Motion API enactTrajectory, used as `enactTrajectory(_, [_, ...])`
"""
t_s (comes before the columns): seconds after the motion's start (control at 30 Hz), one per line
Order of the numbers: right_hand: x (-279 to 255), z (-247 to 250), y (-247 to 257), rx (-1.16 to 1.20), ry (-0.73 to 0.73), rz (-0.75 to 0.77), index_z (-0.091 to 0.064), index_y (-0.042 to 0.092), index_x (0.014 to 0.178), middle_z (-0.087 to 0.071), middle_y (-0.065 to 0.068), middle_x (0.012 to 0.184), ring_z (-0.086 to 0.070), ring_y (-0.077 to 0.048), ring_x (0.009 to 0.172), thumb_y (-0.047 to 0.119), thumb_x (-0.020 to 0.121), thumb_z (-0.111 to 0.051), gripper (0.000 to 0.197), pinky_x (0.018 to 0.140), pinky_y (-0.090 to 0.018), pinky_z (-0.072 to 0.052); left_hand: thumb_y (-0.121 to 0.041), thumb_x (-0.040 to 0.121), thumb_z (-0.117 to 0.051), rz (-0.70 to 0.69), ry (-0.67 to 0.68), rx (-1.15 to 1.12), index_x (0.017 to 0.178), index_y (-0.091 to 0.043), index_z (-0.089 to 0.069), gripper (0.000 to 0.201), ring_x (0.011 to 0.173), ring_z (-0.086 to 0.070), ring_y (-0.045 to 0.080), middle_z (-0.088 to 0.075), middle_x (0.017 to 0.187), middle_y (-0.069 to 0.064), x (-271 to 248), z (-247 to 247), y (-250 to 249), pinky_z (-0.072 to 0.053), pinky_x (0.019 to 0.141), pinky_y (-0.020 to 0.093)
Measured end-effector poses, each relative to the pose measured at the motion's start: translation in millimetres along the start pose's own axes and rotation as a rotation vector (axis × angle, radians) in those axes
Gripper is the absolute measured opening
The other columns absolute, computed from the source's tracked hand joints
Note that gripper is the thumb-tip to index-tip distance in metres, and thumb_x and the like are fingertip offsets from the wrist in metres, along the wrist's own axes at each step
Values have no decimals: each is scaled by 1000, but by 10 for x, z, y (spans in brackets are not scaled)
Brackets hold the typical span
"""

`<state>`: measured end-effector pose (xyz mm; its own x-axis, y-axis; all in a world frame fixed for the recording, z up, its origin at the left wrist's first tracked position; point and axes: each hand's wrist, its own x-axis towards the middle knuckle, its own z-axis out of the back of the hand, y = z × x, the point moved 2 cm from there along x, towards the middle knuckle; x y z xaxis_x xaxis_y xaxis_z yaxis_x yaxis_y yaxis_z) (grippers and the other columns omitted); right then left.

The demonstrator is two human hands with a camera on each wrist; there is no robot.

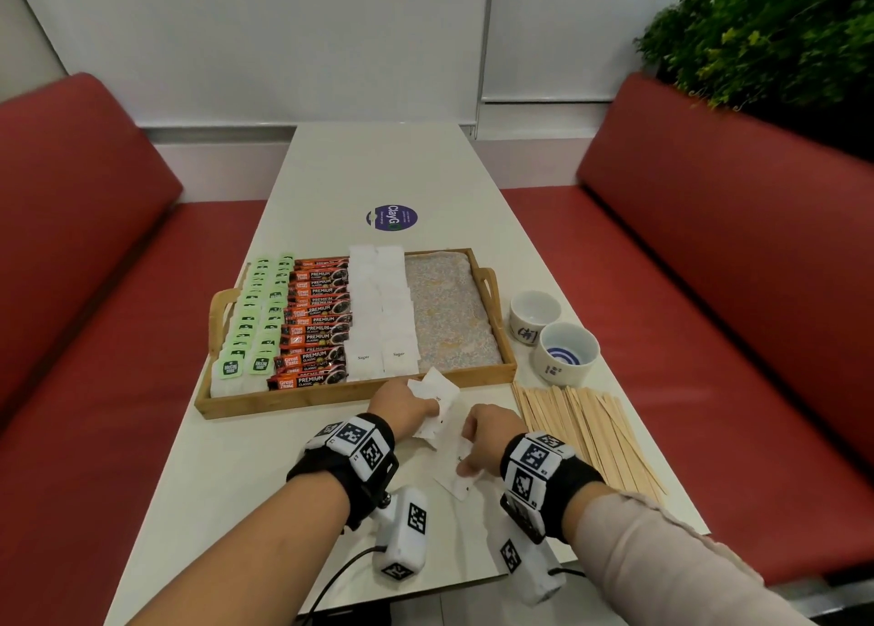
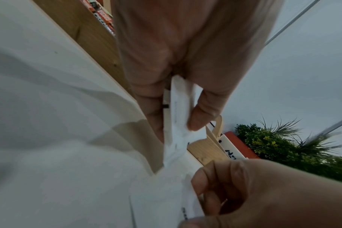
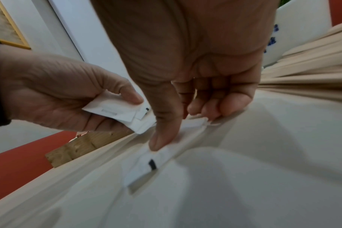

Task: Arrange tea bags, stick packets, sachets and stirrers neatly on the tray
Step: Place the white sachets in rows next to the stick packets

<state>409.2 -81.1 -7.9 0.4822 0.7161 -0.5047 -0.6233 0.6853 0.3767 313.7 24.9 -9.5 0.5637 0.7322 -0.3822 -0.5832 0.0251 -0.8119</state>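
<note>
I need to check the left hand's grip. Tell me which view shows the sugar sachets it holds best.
The right wrist view: the sugar sachets show as a fanned stack pinched between the left hand thumb and fingers. The left wrist view shows them edge-on, partly behind the fingers. The head view shows only their ends past the knuckles, near the tray.

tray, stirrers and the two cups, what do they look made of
Tray: pale wood, matt, grain and knots showing, possibly bamboo. Stirrers: thin flat strips of light bare wood. Cups: glossy white glazed ceramic, by the look, with blue painted marks.
</note>
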Motion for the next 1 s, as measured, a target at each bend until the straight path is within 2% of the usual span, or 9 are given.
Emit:
enactTrajectory(0.07, [3, 14, -6, -4, -1, -8, -50, 19, 92, -53, 1, 98, -50, -17, 86, 22, 68, -83, 41, 73, -27, -42, -27, 55, -64, -7, 5, -1, 104, -2, -65, 56, 99, -62, 32, -68, 106, 14, 10, 6, 9, -51, 89, 44])
enactTrajectory(0.17, [0, 24, -22, 11, -9, -17, -48, 19, 92, -54, 1, 96, -50, -18, 86, 21, 68, -83, 42, 72, -28, -41, -9, 74, -68, -13, 7, 22, 109, -1, -63, 36, 102, -61, 32, -67, 108, 15, 30, 11, 35, -50, 91, 45])
enactTrajectory(0.23, [0, 20, -35, 31, -9, -31, -47, 19, 93, -55, 1, 96, -51, -19, 86, 20, 67, -83, 44, 73, -29, -43, -4, 77, -66, -11, 2, 26, 111, -2, -62, 34, 104, -60, 33, -66, 110, 15, 45, 23, 61, -49, 93, 46])
enactTrajectory(0.43, [26, 20, -75, 44, 29, -16, -61, 22, 91, -59, 4, 93, -55, -13, 85, 21, 75, -79, 24, 73, -23, -43, -5, 78, -66, -6, 12, 10, 118, -5, -58, 41, 107, -59, 31, -64, 115, 14, 74, 54, 135, -48, 94, 45])
enactTrajectory(0.57, [31, 8, -75, 63, -3, -26, -61, 24, 71, -67, 2, 93, -60, -12, 87, 19, 80, -72, 15, 75, -21, -47, -5, 78, -67, 25, 11, -4, 117, -2, -58, 40, 106, -59, 32, -64, 113, 14, 60, 74, 183, -48, 94, 44])
enactTrajectory(0.7, [36, 1, -10, 39, -24, -32, -64, 19, 82, -69, -2, 100, -64, -17, 96, 16, 83, -61, 4, 78, -23, -51, -8, 75, -65, 31, 31, -32, 113, -1, -59, 39, 103, -61, 33, -65, 111, 17, 55, 98, 225, -48, 94, 48])
enactTrajectory(0.83, [43, 20, 22, 7, -36, -5, -58, 19, 77, -63, -1, 93, -62, -19, 94, 17, 85, -57, 9, 80, -26, -50, -5, 79, -65, 29, 35, -34, 115, -1, -57, 37, 105, -60, 33, -64, 113, 17, 42, 125, 229, -48, 94, 48])
enactTrajectory(0.9, [12, 22, 47, -11, -30, 18, -51, 22, 73, -60, 2, 92, -58, -17, 88, 22, 81, -66, 17, 76, -27, -48, -5, 80, -64, 28, 34, -36, 114, -1, -58, 35, 105, -61, 33, -64, 112, 17, 17, 132, 225, -48, 94, 47])
enactTrajectory(1.0, [-52, -10, 91, -94, 8, 20, -48, 21, 89, -54, 3, 94, -52, -17, 85, 28, 71, -80, 38, 70, -27, -42, -4, 81, -63, 24, 38, -40, 109, -3, -60, 28, 105, -61, 32, -65, 111, 17, -33, 140, 204, -48, 95, 47])
